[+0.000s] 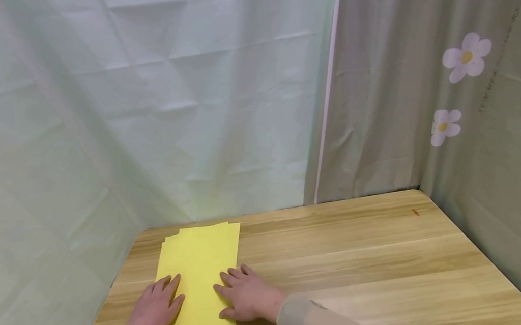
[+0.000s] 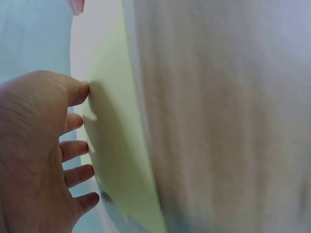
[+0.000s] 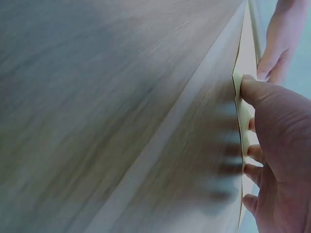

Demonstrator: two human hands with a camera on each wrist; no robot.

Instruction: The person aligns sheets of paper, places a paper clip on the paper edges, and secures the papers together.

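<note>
Several yellow paper sheets (image 1: 200, 274) lie in a slightly uneven stack on the left part of the wooden table. Their far corners stick out past one another. My left hand (image 1: 154, 309) rests with spread fingers on the stack's left edge. Across from it, my right hand (image 1: 248, 293) touches the right edge, fingers outstretched. In the left wrist view, the fingertips of the left hand (image 2: 36, 145) meet the pale paper (image 2: 116, 131). The right wrist view has the right hand (image 3: 284, 145) at the thin edge of the paper (image 3: 238, 92). Neither hand grips anything.
A small orange paper clip (image 1: 415, 212) lies near the far right corner of the wooden table (image 1: 341, 258). Pale curtains (image 1: 219, 99) hang behind the table and along both sides, with white flowers (image 1: 467, 57) printed at the right.
</note>
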